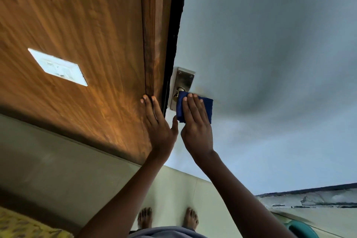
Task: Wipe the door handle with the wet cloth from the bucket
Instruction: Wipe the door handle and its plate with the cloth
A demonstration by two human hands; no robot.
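A dark blue cloth is pressed over the lever of the metal door handle on the pale blue-grey door. My right hand lies flat on the cloth and holds it against the handle. The silver backplate and the brass hub of the handle show above the cloth; the lever itself is hidden. My left hand rests with spread fingers on the edge of the wooden panel beside the door and holds nothing.
A white switch plate sits on the wooden panel at the left. My bare feet stand on a pale tiled floor. A green rim, perhaps the bucket, shows at the bottom right. Yellow patterned fabric lies at the bottom left.
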